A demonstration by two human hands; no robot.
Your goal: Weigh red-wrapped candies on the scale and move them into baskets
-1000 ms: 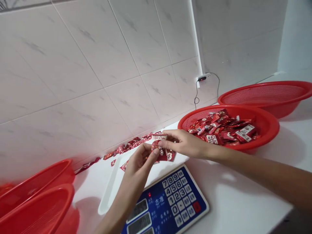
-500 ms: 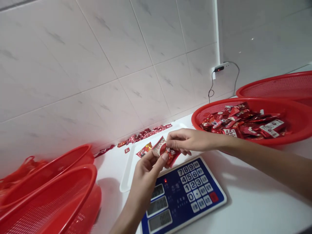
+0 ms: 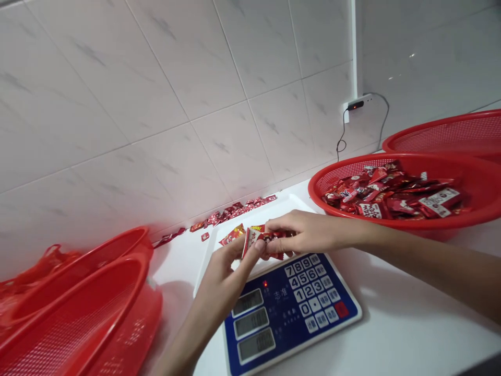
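Observation:
Both hands meet over the white pan (image 3: pixel 274 206) of a blue digital scale (image 3: pixel 291 308). My left hand (image 3: pixel 225 274) pinches the left end of a small red-and-white snack packet (image 3: pixel 258 239). My right hand (image 3: pixel 309 232) grips the packet's other end, with more red packets bunched under its fingers. Another red packet (image 3: pixel 231 235) lies on the pan to the left of the hands. A red mesh basket (image 3: pixel 481 183) at right holds several packets (image 3: pixel 391 190) of the same kind.
A second red basket (image 3: pixel 450 133) stands behind the filled one. Stacked red baskets (image 3: pixel 78 313) sit at the lower left, with a red plastic bag (image 3: pixel 43 263) behind. Loose red packets (image 3: pixel 230 211) line the tiled wall's base. A black plug with cable (image 3: pixel 354 106) hangs in the wall corner.
The view swung left and down, bringing in more of the left baskets and the scale's displays. Both hands stayed together on the packet and lowered it closer to the white pan.

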